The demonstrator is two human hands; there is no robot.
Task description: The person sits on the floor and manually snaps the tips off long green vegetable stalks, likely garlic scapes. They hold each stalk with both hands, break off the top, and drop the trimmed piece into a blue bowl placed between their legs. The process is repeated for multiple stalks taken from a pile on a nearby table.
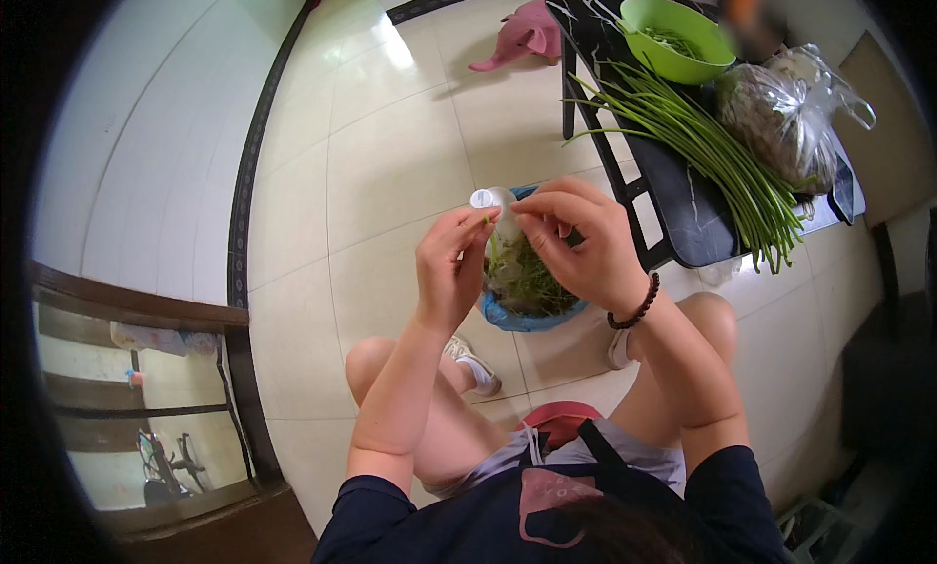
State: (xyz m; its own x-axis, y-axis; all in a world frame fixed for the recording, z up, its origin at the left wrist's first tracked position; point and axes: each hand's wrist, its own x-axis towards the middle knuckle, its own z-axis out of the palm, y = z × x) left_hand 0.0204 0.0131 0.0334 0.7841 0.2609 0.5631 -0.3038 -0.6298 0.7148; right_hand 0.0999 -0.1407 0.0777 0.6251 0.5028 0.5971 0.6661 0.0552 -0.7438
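My left hand (pixel 455 249) pinches a short piece of green stem (pixel 487 218) between thumb and fingertips. Close beside it, my right hand (pixel 575 235) has its thumb and forefinger nearly together; whether anything is between them cannot be told. Below both hands is a bin lined with a blue plastic bag (pixel 531 321), holding green plant scraps (pixel 534 282) and a clear bottle with a white cap (pixel 481 199). A bundle of long green stems (pixel 703 150) lies across the black marbled table (pixel 684 227) at the right. Behind it, cut green pieces lie in a light green bowl (pixel 677 66).
A knotted clear plastic bag (pixel 779 117) with brownish contents rests on the table's right side. A pink elephant-shaped stool (pixel 523 37) stands beyond the table's left edge. My knees flank the bin. A dark wood door frame (pixel 241 388) is at the left.
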